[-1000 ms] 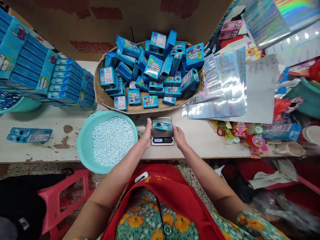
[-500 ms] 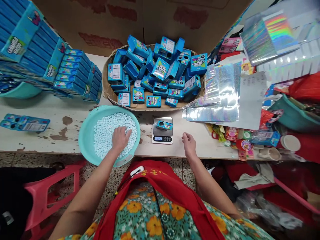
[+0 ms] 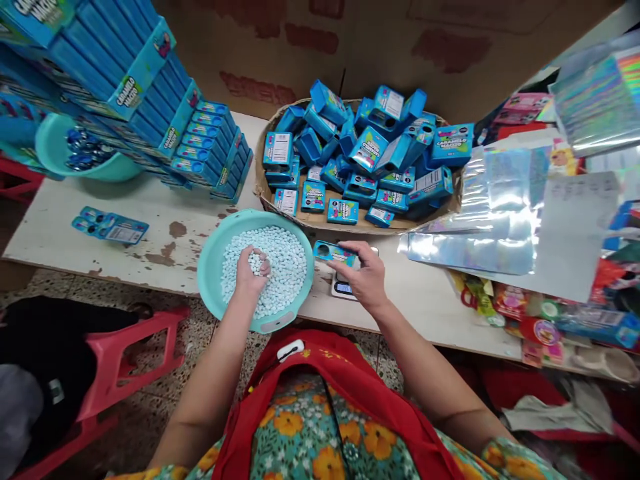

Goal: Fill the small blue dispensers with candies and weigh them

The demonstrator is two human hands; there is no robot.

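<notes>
My left hand [image 3: 251, 272] is cupped over the teal basin [image 3: 213, 250], fingers curled around a scoop of small pale blue candies [image 3: 283, 267]. My right hand [image 3: 365, 275] holds a small blue candy box [image 3: 333, 253] by its end, just to the right of the basin's rim. Under that hand a small digital scale [image 3: 343, 289] sits on the white table, mostly hidden by my fingers.
A cardboard tray [image 3: 277, 210] behind the basin is heaped with several blue boxes. Stacked blue cartons [image 3: 165, 127] fill the back left, beside a second teal bowl [image 3: 60, 150]. Holographic bags [image 3: 480, 220] lie right. A red stool [image 3: 125, 360] stands lower left.
My left hand went from the scale into the basin and closed on candies. My right hand lifted the blue box off the scale and carried it left toward the basin.
</notes>
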